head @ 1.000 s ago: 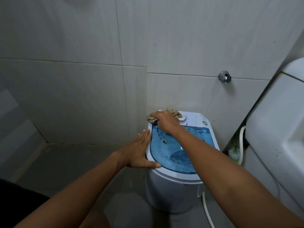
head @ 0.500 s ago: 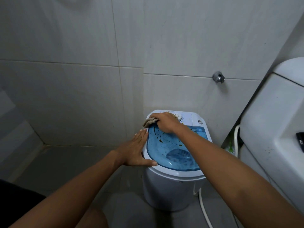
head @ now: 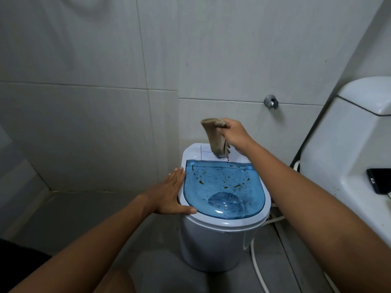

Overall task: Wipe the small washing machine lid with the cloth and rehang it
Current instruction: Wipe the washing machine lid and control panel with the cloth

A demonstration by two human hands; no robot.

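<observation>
right hand [head: 234,133] pinches cloth [head: 216,138] – fingertips hidden

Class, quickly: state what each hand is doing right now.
Left hand: open, flat against the washing machine rim beside the lid.
Right hand: gripping the cloth, lifted above the machine.
</observation>
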